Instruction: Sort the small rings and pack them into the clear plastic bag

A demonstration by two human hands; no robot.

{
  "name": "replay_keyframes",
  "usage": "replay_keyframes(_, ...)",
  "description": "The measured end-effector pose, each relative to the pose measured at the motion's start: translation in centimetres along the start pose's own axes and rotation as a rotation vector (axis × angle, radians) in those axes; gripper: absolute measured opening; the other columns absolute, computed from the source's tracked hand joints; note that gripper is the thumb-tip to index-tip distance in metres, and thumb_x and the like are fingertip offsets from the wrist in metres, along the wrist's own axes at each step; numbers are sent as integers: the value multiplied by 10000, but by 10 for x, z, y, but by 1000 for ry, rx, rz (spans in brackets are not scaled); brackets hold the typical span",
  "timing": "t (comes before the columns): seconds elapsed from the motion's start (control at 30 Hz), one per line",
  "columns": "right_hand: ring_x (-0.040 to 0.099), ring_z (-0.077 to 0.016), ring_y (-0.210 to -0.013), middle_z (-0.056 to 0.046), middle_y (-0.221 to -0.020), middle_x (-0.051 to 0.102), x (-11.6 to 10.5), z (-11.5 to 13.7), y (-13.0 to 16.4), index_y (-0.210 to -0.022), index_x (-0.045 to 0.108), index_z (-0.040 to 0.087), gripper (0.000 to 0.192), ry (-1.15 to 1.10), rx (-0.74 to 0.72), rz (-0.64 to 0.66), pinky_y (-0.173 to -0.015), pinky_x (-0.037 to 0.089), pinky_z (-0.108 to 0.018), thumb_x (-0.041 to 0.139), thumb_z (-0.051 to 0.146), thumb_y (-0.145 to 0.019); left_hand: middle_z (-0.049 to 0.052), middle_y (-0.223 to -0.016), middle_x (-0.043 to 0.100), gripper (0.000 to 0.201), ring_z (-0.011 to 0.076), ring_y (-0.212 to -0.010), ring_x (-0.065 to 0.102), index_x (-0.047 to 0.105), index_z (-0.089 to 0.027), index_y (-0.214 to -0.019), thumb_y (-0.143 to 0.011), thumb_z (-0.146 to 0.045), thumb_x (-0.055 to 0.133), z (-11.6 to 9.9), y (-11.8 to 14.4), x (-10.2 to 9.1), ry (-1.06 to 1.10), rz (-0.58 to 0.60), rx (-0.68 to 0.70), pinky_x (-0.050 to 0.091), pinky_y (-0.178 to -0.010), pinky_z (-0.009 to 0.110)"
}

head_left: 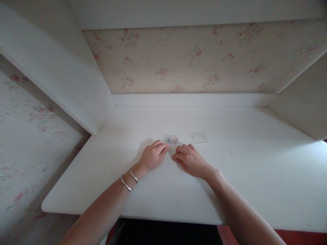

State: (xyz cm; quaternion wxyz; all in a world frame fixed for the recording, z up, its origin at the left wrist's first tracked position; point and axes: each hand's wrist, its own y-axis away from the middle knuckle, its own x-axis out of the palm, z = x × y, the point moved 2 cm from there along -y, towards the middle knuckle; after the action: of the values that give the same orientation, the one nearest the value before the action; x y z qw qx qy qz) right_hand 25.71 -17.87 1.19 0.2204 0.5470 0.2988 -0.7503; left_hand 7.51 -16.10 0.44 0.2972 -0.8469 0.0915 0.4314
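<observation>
Two bracelets (pixel 129 179) are sitting on the left wrist. The left hand (pixel 153 156) and right hand (pixel 190 159) are lying side by side on the white desk (pixel 242 163), fingers curled, fingertips pinching the near edge of a small clear case (pixel 171 140). A clear lid (pixel 198 137) is lying just beyond, to the right. The tiny bits inside could spill if the case tips.

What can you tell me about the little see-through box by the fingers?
The little clear box looks like see-through plastic, small, flat and rectangular. It lies flat on the white desk, near the middle. Two tiny roundish things show inside, one greyish, one pinkish; what they are is too small to tell. The left hand and the right hand rest just before it, fingertips at its near edge. A separate clear square piece lies apart to its right.
</observation>
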Motion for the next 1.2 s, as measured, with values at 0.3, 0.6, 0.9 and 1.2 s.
replay_keyframes(0.3,502,-177,-859,-42,-886,592,-8,-8,5,-900,673,252,115,-32,34,15,-742,289,-313,564,279,-877,36,-848,627,252,108,-722,577,650,-197,-975,-940,-288,417,-2,3,2,-47,42,55,452,-660,218)
replay_keyframes(0.6,513,-161,-844,-32,-878,596,-5,-7,4,-888,680,259,105,-57,-16,-16,-747,294,-304,577,246,-870,32,-838,624,260,104,-714,581,649,-199,-978,-943,-291,408,-3,4,1,-57,63,74,454,-654,215)
replay_keyframes(0.9,515,-151,-842,-34,-891,588,0,-2,2,-864,663,234,172,-38,-32,6,-750,321,-300,498,215,-909,35,-839,627,256,110,-719,586,644,-201,-964,-942,-285,403,-1,4,2,-77,80,92,462,-656,218)
replay_keyframes(1.2,526,-160,-832,-51,-875,569,-5,-13,2,-873,653,207,160,-288,34,-166,-755,415,-296,496,219,-901,30,-798,609,252,114,-691,577,635,-191,-901,-929,-306,412,-4,5,-3,-91,117,123,460,-630,219)
